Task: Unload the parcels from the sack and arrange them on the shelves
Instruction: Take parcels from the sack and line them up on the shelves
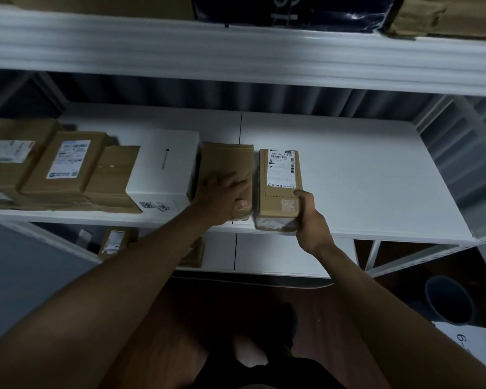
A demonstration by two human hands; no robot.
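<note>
Here, the middle shelf [348, 164] carries a row of parcels. The left hand [225, 196] lies flat, fingers relaxed, on the plain brown parcel [227, 158]. The right hand [309, 217] grips the near end of the labelled parcel [279, 186], just beside it. Both parcels' long axes run front to back, so the right hand seems placed to slide the labelled one inward.

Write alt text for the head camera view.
A person's right hand grips a labelled brown parcel at the front of a white shelf, while the left hand rests on a plain brown parcel beside it. More boxes line the shelf's left side.
</note>
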